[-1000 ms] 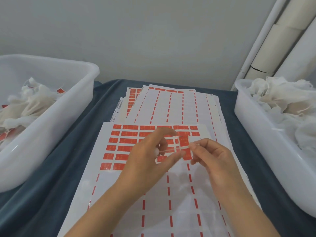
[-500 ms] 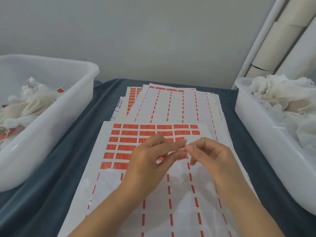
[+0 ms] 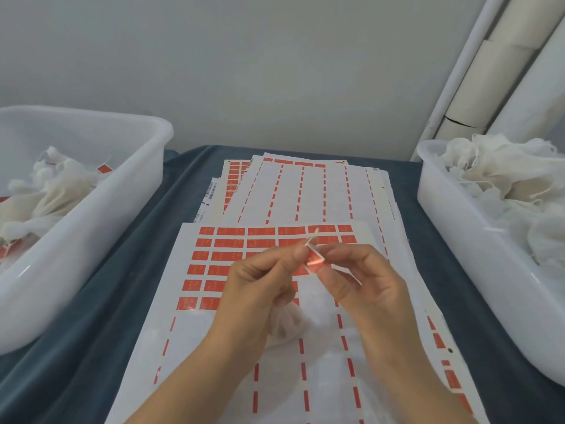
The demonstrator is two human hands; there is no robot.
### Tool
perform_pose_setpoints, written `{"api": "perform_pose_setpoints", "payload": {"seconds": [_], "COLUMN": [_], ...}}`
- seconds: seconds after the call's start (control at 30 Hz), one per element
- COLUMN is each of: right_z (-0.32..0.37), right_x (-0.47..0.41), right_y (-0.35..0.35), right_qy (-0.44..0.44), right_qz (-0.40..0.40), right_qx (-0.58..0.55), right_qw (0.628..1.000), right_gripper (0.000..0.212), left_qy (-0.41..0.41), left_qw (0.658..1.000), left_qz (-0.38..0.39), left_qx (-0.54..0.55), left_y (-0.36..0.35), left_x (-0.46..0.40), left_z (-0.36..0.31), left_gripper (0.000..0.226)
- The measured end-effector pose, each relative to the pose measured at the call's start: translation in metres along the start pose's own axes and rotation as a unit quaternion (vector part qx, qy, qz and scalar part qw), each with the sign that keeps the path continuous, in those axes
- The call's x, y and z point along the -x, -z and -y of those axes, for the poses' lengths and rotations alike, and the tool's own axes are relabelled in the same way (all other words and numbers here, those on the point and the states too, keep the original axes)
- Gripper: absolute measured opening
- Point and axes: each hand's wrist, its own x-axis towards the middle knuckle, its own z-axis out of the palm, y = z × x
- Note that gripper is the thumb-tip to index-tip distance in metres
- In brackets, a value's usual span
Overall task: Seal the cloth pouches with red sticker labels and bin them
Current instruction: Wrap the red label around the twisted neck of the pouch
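A plain pale grey-green wall is seen across the rear, evenly and softly lit, with no hard shadows cast. The work surface is covered by a dark blue-grey cloth, which is creased near its far edge where the wall is met. In the upper right corner, a white pipe and several cream cardboard tubes are propped at a slant against the wall.

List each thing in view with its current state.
red sticker: peeled, pinched by both hands
left hand: pinching sticker, pouch beneath
right hand: pinching sticker
cloth pouch: under left hand
top sheet: partly used
left bin: holds stickered pouches
right bin: holds white pouches
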Motion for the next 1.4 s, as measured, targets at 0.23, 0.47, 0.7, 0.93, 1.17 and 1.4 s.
{"api": "perform_pose_setpoints", "payload": {"seconds": [0.23,0.47,0.7,0.93,1.17,1.4], "right_z": [-0.002,-0.003,-0.004,-0.005,-0.008,-0.010], "right_x": [-0.001,-0.002,-0.002,-0.001,-0.001,-0.006], "right_y": [0.004,0.004,0.005,0.006,-0.001,0.010], "right_qy": [-0.019,-0.029,-0.021,-0.014,-0.020,-0.013], "right_qz": [-0.010,-0.008,-0.011,-0.005,-0.024,-0.111], "right_qx": [-0.012,-0.030,-0.026,-0.047,-0.068,-0.007], "right_qw": [1.000,0.999,0.999,0.999,0.997,0.994], "right_gripper": [0.018,0.022,0.016,0.009,0.030,0.032], "left_qy": [0.010,0.017,0.011,0.008,0.043,0.050], "left_qw": [0.999,0.999,0.999,0.999,0.996,0.985], "left_qz": [0.030,0.035,0.036,0.038,0.029,-0.122], "left_qx": [0.029,0.034,0.038,0.037,0.067,0.112], "left_y": [-0.003,-0.002,-0.002,-0.002,0.002,0.019], "left_x": [0.001,0.002,0.002,0.002,-0.002,-0.015], "left_z": [0.005,0.007,0.007,0.010,0.019,-0.006], "left_gripper": [0.026,0.027,0.025,0.026,0.022,0.018]}}
